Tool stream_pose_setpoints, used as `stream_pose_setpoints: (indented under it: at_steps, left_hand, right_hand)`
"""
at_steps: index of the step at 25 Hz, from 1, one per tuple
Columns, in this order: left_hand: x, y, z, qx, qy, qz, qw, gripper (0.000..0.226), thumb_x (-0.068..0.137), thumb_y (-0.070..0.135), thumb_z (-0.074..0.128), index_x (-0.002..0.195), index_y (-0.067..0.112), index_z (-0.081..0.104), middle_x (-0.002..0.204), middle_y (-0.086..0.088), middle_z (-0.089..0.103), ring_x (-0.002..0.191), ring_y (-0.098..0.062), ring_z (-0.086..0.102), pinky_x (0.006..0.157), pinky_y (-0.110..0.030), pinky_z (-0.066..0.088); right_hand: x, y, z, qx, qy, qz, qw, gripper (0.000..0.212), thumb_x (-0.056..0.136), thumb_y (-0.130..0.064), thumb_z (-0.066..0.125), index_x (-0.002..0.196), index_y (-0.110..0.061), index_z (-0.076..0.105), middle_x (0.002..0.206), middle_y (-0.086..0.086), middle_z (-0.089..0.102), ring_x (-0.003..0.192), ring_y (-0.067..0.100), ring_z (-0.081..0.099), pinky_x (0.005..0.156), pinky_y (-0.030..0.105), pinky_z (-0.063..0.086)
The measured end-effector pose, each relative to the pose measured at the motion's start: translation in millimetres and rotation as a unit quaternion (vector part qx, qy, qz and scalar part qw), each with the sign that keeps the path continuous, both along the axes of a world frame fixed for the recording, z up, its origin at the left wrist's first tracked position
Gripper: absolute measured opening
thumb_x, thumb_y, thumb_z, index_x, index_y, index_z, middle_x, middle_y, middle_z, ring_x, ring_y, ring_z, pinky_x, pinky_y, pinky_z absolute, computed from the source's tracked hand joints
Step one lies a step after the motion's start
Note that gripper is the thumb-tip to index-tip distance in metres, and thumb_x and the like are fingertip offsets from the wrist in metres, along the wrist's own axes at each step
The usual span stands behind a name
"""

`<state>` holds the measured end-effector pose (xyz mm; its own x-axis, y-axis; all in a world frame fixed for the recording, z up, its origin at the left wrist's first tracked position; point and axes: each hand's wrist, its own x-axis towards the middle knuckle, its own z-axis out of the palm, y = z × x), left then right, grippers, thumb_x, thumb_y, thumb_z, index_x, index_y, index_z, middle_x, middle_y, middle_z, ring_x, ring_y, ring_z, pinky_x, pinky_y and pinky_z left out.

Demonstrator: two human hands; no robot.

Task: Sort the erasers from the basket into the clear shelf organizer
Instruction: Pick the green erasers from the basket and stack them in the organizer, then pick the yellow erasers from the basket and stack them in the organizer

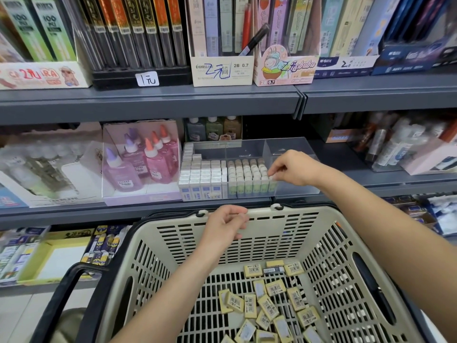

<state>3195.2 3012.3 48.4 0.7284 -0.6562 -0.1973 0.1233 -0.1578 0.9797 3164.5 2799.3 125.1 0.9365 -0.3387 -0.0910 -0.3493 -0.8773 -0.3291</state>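
Both hands pinch: right grip (289, 169) on a small eraser (271, 179), left grip (226, 222) on the slotted basket (309, 219) rim.

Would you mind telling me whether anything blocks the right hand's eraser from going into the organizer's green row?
Nothing visible does. The right hand pinches an eraser at the front right end of the green row in the clear organizer, whose top is open. The left hand rests on the basket rim, clear of that path.

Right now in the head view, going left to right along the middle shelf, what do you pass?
Pink glue bottles with coloured caps → white blue-labelled erasers → green-sleeved erasers in the clear shelf organizer → right hand pinching at that row's end.
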Motion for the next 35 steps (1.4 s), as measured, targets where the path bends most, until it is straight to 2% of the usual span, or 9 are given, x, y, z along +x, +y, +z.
stream_pose_setpoints:
  at_steps: [5,8,10,14,17,21,27,31,35]
  left_hand:
    - [-9,0,-14,0.038,0.009,-0.02,0.999,0.017,0.093,0.007,0.05,0.095,0.02,0.061,0.094,0.001,0.064,0.082,-0.007,0.06,0.065,-0.018,0.052]
    - [-12,2,-31,0.084,-0.002,-0.044,0.996,0.014,0.092,0.009,0.051,0.099,0.018,0.06,0.097,0.002,0.063,0.085,-0.008,0.059,0.069,-0.02,0.052]
    - [-18,3,-51,0.127,-0.006,-0.054,0.99,0.013,0.093,0.011,0.051,0.102,0.015,0.06,0.099,0.002,0.063,0.087,-0.009,0.059,0.068,-0.02,0.052]
    - [-36,5,-91,0.201,-0.004,-0.081,0.976,0.007,0.093,0.012,0.053,0.094,0.014,0.06,0.097,-0.002,0.061,0.082,-0.012,0.056,0.066,-0.024,0.049]
    - [-41,10,-112,0.225,-0.018,-0.113,0.968,0.009,0.093,0.015,0.053,0.096,0.012,0.061,0.097,0.002,0.058,0.089,-0.01,0.054,0.078,-0.026,0.05]
    - [-35,18,-125,0.23,-0.039,-0.123,0.965,0.007,0.094,0.021,0.053,0.091,0.02,0.06,0.096,0.007,0.058,0.085,-0.007,0.056,0.068,-0.022,0.051]
    - [-28,24,-138,0.251,-0.044,-0.114,0.96,0.01,0.093,0.015,0.053,0.088,0.019,0.061,0.096,0.004,0.062,0.09,-0.01,0.058,0.077,-0.021,0.046]
    - [-32,22,-137,0.246,-0.038,-0.118,0.961,0.015,0.091,0.015,0.055,0.105,0.013,0.062,0.104,0.001,0.059,0.085,-0.006,0.054,0.063,-0.013,0.045]
    - [-40,17,-129,0.249,-0.052,-0.157,0.954,0.039,0.086,0.022,0.065,0.123,0.016,0.055,0.112,0.005,0.054,0.101,-0.017,0.058,0.085,-0.026,0.048]
  right_hand:
    - [-27,10,-5,0.043,-0.082,-0.047,0.995,0.025,0.086,-0.022,0.065,0.109,-0.014,0.069,0.096,-0.001,0.064,0.082,0.009,0.054,0.081,0.02,0.04]
    - [-69,30,-8,0.14,-0.153,-0.071,0.976,0.014,0.082,-0.028,0.068,0.093,-0.021,0.074,0.076,-0.018,0.062,0.071,0.001,0.059,0.067,0.012,0.044]
    - [-91,47,-27,0.176,-0.08,-0.06,0.979,0.015,0.081,-0.036,0.067,0.083,-0.023,0.074,0.072,-0.018,0.067,0.07,-0.003,0.063,0.062,0.008,0.048]
    - [-98,66,-102,0.105,0.158,-0.036,0.981,0.025,0.088,-0.029,0.06,0.071,-0.012,0.067,0.062,-0.004,0.06,0.058,0.012,0.055,0.062,0.025,0.047]
    - [-96,66,-158,0.067,0.244,-0.034,0.967,0.019,0.092,-0.013,0.05,0.095,-0.015,0.069,0.089,-0.002,0.066,0.081,0.013,0.061,0.077,0.03,0.049]
    - [-103,62,-206,-0.014,0.234,-0.041,0.971,0.048,0.091,0.003,0.041,0.129,-0.023,0.054,0.119,0.008,0.058,0.102,0.026,0.059,0.08,0.037,0.055]
    - [-110,67,-227,-0.111,0.202,-0.045,0.972,0.033,0.091,-0.001,0.046,0.119,-0.015,0.056,0.112,0.006,0.058,0.097,0.025,0.06,0.066,0.033,0.05]
    - [-116,63,-220,-0.043,0.18,0.003,0.983,0.017,0.092,-0.023,0.051,0.107,-0.021,0.06,0.109,-0.002,0.054,0.096,0.019,0.057,0.069,0.031,0.051]
    - [-109,76,-190,0.159,0.092,-0.005,0.983,0.004,0.085,-0.022,0.061,0.088,-0.023,0.059,0.068,-0.014,0.053,0.061,0.006,0.051,0.056,0.021,0.043]
